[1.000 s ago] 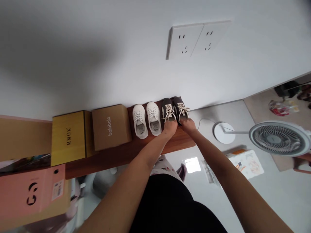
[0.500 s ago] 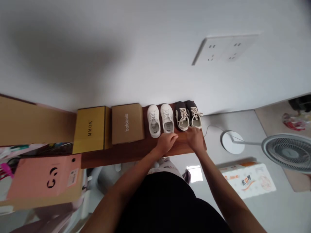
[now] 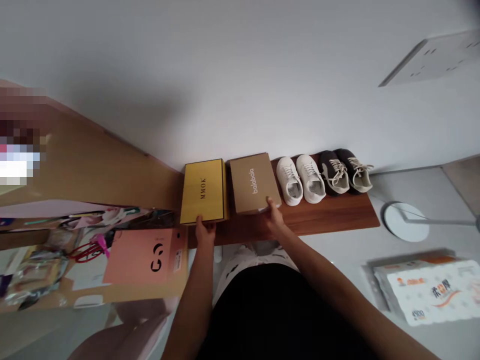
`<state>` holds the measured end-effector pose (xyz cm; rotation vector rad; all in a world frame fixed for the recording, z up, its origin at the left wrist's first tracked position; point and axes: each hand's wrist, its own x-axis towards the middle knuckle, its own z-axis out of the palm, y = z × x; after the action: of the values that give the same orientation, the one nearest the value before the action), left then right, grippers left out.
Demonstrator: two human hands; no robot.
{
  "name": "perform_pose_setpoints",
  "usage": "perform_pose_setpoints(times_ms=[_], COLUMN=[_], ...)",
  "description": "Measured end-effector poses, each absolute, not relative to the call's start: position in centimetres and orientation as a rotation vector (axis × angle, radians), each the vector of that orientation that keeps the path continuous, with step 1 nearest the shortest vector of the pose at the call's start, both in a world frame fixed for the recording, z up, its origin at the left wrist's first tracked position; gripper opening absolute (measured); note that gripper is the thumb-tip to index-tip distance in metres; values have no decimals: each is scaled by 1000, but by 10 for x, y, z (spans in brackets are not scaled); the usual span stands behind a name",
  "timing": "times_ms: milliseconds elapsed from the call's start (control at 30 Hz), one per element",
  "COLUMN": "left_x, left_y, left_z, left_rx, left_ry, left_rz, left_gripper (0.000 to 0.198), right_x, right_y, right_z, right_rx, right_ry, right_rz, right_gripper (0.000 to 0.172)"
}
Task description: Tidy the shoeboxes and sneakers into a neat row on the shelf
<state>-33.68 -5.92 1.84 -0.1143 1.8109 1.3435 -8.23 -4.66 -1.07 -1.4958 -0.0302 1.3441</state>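
On the reddish-brown wooden bench point(image 3: 337, 217) by the wall, a yellow shoebox point(image 3: 202, 192) lettered MMOK stands to the left of a brown shoebox point(image 3: 251, 182) lettered balabala. My left hand point(image 3: 205, 231) is closed at the yellow box's front edge, thumb up against its lid. The right corner of the brown box is in the grip of my right hand point(image 3: 275, 217), thumb on top, other fingers partly hidden below the edge. White sneakers point(image 3: 299, 179) sit just right of that box, toes to the wall. Dark sneakers point(image 3: 345, 172) with cream laces come after them.
On my left a desk point(image 3: 176, 287) carries a pink box point(image 3: 138, 257) and small clutter, with a pink chair point(image 3: 131, 330) below. To the right, a round white stand base point(image 3: 407, 222) and a tissue pack point(image 3: 435, 290) are on the floor. A socket plate point(image 3: 431, 57) is on the wall.
My view has swung left. Both hands have left the front of the shoes and gone left, one to each shoebox. The shoes remain in their row.
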Motion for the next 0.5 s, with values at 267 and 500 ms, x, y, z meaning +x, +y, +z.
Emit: perform_pose_setpoints(times_ms=[267,500], left_x=[-355,-363], left_y=[-122,-101], left_z=[12,-32], left_rx=[1839,2302], left_ry=[2118,1782], left_rz=[873,2], left_gripper=[26,36], right_x=[-78,-119], right_y=[-104,-92], right_z=[-6,-24], right_rx=[-1625,-1792], right_ry=[-1308,-2237], right_rz=[484,495], right_gripper=[64,36])
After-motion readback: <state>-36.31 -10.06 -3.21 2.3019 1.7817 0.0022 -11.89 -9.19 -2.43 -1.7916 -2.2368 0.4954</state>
